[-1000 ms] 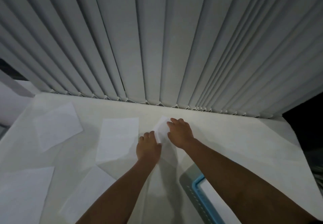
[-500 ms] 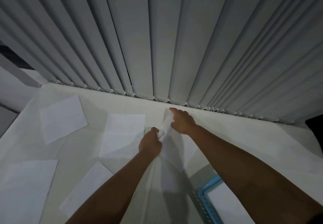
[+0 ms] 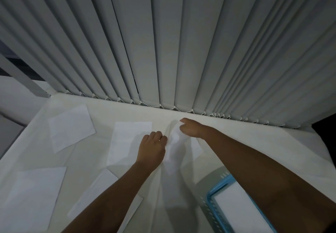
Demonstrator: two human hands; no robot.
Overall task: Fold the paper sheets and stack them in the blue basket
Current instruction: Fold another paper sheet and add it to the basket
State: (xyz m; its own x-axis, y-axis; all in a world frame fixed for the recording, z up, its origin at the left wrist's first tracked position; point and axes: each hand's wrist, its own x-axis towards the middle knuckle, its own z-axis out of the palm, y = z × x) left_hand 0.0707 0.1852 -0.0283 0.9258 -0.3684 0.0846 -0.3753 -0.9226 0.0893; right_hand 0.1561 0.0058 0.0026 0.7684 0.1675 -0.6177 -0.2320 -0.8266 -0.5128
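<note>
**Inspector:** Reviewing progress against the task. Both hands hold one paper sheet (image 3: 175, 150), raised off the table (image 3: 254, 141) at mid-field near the blinds (image 3: 163, 41). The left hand (image 3: 151, 148) is curled, fingers closed on the sheet's left edge. The right hand (image 3: 192, 128) pinches its far end, fingers bunched.

**Clerk:** Is that sheet folded?

**Inspector:** Partly, in my judgement. It looks narrow and creased, but the fold is not pressed flat.

**Clerk:** And the blue basket (image 3: 211, 199)?

**Inspector:** At lower right, under the right forearm. White paper (image 3: 240, 212) already lies inside; how many pieces, I cannot tell.

**Clerk:** What remains?

**Inspector:** Four loose sheets lie flat on the table: far left (image 3: 71, 127), centre (image 3: 127, 141), near left (image 3: 34, 194), and one under the left forearm (image 3: 98, 191). I judge the task well short of done.
</note>
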